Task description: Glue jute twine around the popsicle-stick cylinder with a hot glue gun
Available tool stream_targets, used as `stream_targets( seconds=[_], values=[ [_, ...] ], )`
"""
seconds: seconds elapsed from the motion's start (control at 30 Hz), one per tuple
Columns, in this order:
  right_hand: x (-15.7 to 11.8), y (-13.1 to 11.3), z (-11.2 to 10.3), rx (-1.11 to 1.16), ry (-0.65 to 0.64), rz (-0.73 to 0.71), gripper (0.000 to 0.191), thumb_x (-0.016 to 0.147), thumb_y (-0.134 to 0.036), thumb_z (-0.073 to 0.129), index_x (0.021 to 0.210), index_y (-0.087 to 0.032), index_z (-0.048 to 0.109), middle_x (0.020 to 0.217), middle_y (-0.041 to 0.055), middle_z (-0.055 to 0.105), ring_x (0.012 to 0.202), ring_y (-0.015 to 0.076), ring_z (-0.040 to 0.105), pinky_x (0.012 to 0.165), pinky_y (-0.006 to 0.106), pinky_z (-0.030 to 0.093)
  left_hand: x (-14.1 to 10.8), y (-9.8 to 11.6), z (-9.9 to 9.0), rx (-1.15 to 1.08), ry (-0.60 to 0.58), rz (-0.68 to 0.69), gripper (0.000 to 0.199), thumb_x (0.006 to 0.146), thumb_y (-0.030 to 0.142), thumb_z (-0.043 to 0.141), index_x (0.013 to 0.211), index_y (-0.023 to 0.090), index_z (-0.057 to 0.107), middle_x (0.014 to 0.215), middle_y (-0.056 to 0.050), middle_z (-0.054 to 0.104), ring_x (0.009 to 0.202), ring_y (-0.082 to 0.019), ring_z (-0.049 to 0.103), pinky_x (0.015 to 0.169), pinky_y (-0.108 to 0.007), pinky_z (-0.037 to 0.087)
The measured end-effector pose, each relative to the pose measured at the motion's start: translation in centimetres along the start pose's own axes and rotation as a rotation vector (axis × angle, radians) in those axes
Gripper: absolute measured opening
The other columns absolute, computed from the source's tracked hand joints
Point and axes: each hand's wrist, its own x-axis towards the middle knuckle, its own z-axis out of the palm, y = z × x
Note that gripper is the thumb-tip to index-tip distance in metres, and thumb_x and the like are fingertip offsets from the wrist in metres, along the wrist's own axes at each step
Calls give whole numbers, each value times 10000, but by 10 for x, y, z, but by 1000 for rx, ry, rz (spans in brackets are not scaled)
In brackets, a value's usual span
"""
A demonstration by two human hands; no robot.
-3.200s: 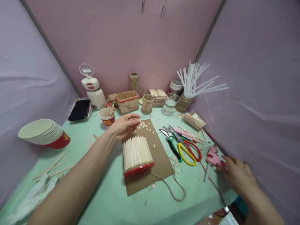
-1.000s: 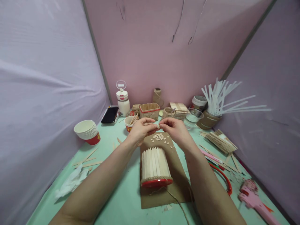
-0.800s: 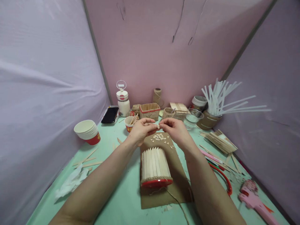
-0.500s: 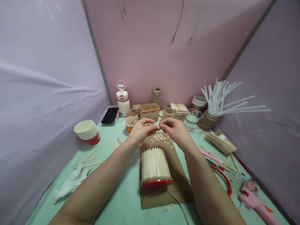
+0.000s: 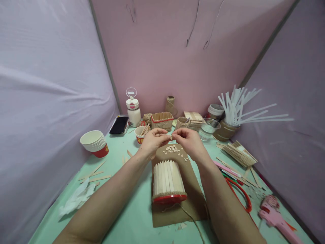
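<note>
My left hand [image 5: 155, 140] and my right hand [image 5: 187, 139] meet above the far end of a brown cardboard sheet [image 5: 162, 217]. Fingertips of both are pinched around a tiny pale wood chip [image 5: 171, 137], mostly covered by the fingers. Just below them, several teardrop-shaped wood chips [image 5: 172, 149] lie scattered on the cardboard. Nearer to me, a cup covered in pointed wooden sticks [image 5: 169, 178] lies on its side, its red rim facing me and a twine band around it. Loose twine [image 5: 191, 220] trails from the rim toward the table's front edge.
Stacked paper cups [image 5: 93, 144] and crumpled tissue [image 5: 77, 200] are on the left. A pink glue gun [image 5: 275, 217], red-handled scissors [image 5: 245, 195] and wooden sticks [image 5: 237, 153] lie right. Behind stand a bottle [image 5: 134, 113], a basket [image 5: 161, 121], a water cup [image 5: 208, 129] and glue sticks [image 5: 235, 106].
Both hands keep almost the same place, with the wood chip still between the fingertips. My right forearm has shifted slightly. The cup and scattered chips have not moved.
</note>
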Motion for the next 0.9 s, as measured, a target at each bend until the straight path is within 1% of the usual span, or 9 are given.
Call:
stream_targets(
  seconds=[0.3, 0.53, 0.63, 0.77, 0.9],
  values=[
    [0, -2, 1, -9, 25, 7, 153, 714, -306, 607, 738, -171, 676, 685, 17, 664, 618, 132, 542, 578, 256, 391, -1, -1, 1, -14, 21, 5, 288, 599, 149, 778, 787, 143, 560, 663, -20, 673, 656, -105, 639, 708, -262, 489],
    [0, -4, -3, 139, -35, 24, 225, 751, -354, 590, 828, -157, 665, 724, 34, 659, 653, 143, 568, 629, 273, 442, 0, 2, 2, -16, 38, 17, 306, 586, 168, 786, 787, 145, 557, 690, -16, 667, 673, -96, 625, 714, -257, 476],
    [-1, -4, -4, 87, -56, 23, 217, 770, -359, 563, 770, -163, 655, 701, 24, 640, 648, 137, 548, 606, 259, 416, 0, 2, 1, -7, 45, 30, 282, 598, 166, 772, 783, 144, 561, 672, -8, 654, 656, -91, 611, 717, -261, 473],
    [-2, -1, -3, 33, -56, 25, 198, 753, -351, 559, 724, -172, 639, 666, 0, 611, 594, 119, 487, 542, 245, 343, 1, 1, 1, -10, 28, 39, 244, 605, 157, 754, 758, 145, 564, 673, -10, 648, 669, -99, 612, 729, -270, 462],
    [-1, 0, -3, 38, -48, 37, 207, 745, -354, 551, 696, -169, 629, 641, -8, 587, 578, 113, 460, 535, 243, 324, 0, 2, 0, 45, -34, 5, 215, 620, 237, 761, 737, 150, 604, 722, -19, 647, 755, -126, 620, 747, -275, 443]
  ],
)
